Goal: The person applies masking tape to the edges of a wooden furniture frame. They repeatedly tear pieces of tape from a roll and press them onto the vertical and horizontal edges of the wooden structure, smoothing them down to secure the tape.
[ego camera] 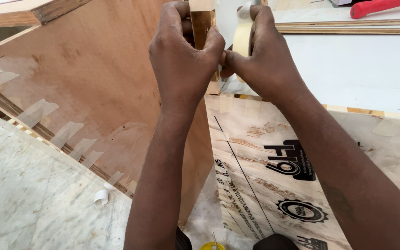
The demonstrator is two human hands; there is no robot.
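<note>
My left hand [181,55] grips the top corner edge of a plywood box, where a narrow wooden edge strip [202,25] runs upward. My right hand [262,55] holds a roll of cream masking tape [243,37] right beside that strip, its fingers meeting my left thumb at the corner. The brown plywood panel [93,78] stands to the left of the corner. A film-covered panel with black print [265,162] faces me on the right.
Several strips of masking tape [38,111] hold the brown panel's lower edge. A curled tape scrap [101,196] lies on the marble floor [28,194]. A white board [362,69] lies behind, with a red handle [376,7] at the top right. A yellow object [212,246] sits at the bottom.
</note>
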